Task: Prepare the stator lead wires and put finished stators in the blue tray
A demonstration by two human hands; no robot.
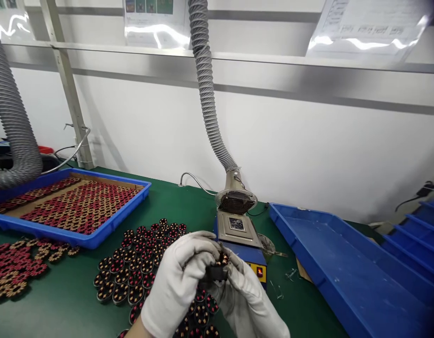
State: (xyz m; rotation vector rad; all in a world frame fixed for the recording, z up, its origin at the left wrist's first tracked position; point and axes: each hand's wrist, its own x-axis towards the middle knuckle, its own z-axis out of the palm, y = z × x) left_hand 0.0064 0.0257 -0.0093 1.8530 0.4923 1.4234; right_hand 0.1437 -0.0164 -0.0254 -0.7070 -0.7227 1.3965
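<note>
Centrally, a dark round part is held up over the green table, pinched by the gloved fingertips of the left hand and steadied by those of the right hand. Behind it, a metal-topped blue device is seen below a grey hose. Similar black-rimmed parts are clustered beside the left hand, and the table is flanked by a ring-filled blue tray and a second blue tray.
</note>
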